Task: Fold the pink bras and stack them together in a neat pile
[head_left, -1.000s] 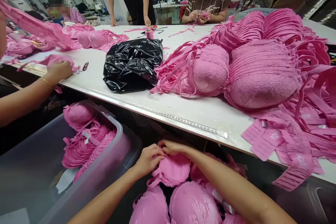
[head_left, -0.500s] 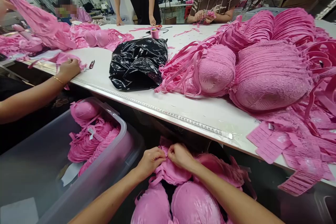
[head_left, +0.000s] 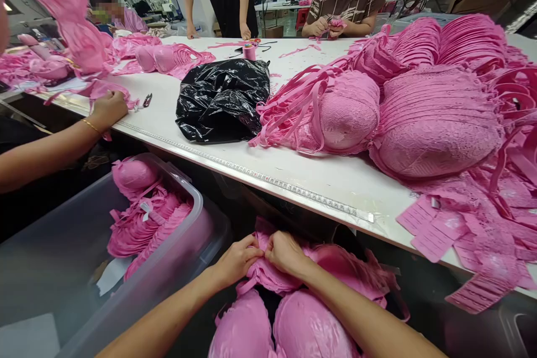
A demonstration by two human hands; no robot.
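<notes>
Below the table's front edge, my left hand (head_left: pixel 237 260) and my right hand (head_left: pixel 286 250) meet knuckle to knuckle. Both are closed, pinching the top edge of a pink bra (head_left: pixel 268 274) that lies on my lap. Its cup bulges under my fingers. A second pink bra (head_left: pixel 279 327) with two rounded cups lies just under my forearms, nearer to me. Both wrists rest on the pink fabric.
A white table (head_left: pixel 293 176) carries stacked pink bras (head_left: pixel 419 117), pink tags (head_left: pixel 436 229), and a black plastic bag (head_left: pixel 222 98). A grey bin (head_left: pixel 126 285) with pink bras stands at my left. A co-worker's hand (head_left: pixel 108 109) holds pink fabric; two people stand across the table.
My right hand drew in beside the left and both settled lower on the bra's top edge. The co-worker at left lifted pink fabric higher.
</notes>
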